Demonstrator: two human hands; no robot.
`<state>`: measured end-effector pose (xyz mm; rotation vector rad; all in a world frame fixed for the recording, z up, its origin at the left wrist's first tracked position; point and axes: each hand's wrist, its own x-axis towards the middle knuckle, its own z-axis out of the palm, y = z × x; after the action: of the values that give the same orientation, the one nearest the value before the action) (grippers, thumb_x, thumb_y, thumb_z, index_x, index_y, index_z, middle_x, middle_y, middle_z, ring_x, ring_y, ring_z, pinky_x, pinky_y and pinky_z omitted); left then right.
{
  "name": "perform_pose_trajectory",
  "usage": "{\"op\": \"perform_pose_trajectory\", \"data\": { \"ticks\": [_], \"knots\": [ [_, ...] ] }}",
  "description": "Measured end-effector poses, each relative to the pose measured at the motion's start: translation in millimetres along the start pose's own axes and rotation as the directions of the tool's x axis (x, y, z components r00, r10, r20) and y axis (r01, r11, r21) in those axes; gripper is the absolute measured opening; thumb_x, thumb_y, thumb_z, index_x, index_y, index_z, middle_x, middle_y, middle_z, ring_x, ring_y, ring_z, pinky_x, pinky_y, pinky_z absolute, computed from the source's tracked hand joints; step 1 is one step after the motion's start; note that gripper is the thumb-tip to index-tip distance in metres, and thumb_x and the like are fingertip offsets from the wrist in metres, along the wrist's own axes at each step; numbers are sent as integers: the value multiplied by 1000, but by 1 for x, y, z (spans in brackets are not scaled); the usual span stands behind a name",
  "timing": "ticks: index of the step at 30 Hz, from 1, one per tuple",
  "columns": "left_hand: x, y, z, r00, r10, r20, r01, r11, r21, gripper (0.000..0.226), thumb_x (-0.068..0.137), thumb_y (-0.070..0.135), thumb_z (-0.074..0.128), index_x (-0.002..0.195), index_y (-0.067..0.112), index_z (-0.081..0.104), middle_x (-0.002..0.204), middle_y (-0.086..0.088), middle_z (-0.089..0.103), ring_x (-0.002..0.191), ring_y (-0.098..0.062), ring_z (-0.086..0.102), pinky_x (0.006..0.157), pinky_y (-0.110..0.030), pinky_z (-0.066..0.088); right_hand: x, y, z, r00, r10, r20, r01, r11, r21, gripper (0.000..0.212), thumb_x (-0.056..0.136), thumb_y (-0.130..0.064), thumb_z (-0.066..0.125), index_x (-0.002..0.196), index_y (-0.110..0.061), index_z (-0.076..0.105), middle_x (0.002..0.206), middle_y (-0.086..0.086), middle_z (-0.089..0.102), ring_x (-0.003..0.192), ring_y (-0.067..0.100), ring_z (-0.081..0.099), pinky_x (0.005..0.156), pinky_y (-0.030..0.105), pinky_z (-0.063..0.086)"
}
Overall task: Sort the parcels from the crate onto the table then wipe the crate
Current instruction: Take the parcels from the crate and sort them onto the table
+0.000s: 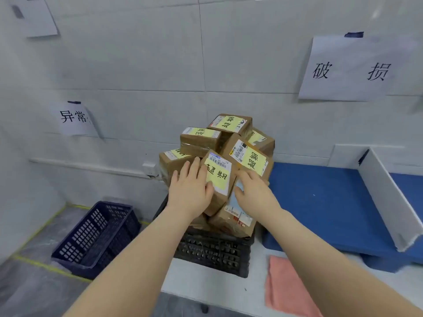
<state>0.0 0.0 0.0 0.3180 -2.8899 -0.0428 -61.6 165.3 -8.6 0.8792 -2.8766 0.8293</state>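
**Heap risking a topple as the front parcel is being taken**

Cloth (288, 287), pink, is lying nearest on the white worktop (206, 284), at about four o'clock from the black crate (212, 250), which is sitting close to the worktop's left edge. The parcels are heaping well above its rim.

Both hands are meeting on the front parcel (218, 179), one to each side. The left hand (191, 193) is pressing flat against its left face with straight fingers, the thumb lying on the yellow label. The right hand (254, 191) is bearing on its right side, fingers bending over the edge; whether they are closing round it I cannot tell.

That parcel is leaning tilted on a lower parcel (233, 220) that is itself jutting over the crate's rim. Behind it, at twelve o'clock, more boxes are stacking up crookedly, the top parcel (231, 123) perching highest. In my judgement, drawing the front one out is likely to be removing a prop, so the ones behind could be sliding forward or off at nine o'clock, where the floor and a blue crate (96, 236) are lying below. A palms-only squeeze may also be letting the taped box slip.

Farther off, at three o'clock, the blue mat (320, 202) with its white divider (389, 202) is waiting beneath a wall sign (350, 69); misreading the labels could be sending a parcel to the wrong bay.
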Motion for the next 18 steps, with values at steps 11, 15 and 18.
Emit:
{"op": "perform_pose_trajectory", "data": {
  "ticks": [11, 15, 18],
  "knots": [
    [34, -38, 14, 991, 133, 23, -120, 950, -288, 47, 99, 39, 33, 145, 32, 32, 159, 17, 10, 106, -13, 56, 72, -30, 50, 35, -28, 38, 974, 186, -132, -152, 960, 237, 34, 97, -23, 44, 130, -17, 52, 129, -1, 44, 112, 17, 48, 95, 29, 42],
    [27, -53, 20, 996, 90, 6, -80, 917, -392, 45, 100, 37, 33, 145, 35, 33, 158, 20, 12, 101, -6, 56, 70, -27, 50, 33, -40, 45, 976, 150, -159, -105, 960, 258, 38, 98, -28, 44, 135, -20, 47, 142, -7, 31, 123, 9, 42, 94, 18, 38],
    [26, -57, 22, 996, 86, -8, -82, 906, -415, 45, 100, 36, 34, 146, 35, 33, 157, 22, 12, 105, -5, 55, 73, -27, 51, 31, -45, 48, 975, 160, -152, -115, 957, 266, 40, 99, -30, 42, 139, -23, 42, 151, -7, 18, 133, 10, 33, 95, 17, 34]
  ]
}}
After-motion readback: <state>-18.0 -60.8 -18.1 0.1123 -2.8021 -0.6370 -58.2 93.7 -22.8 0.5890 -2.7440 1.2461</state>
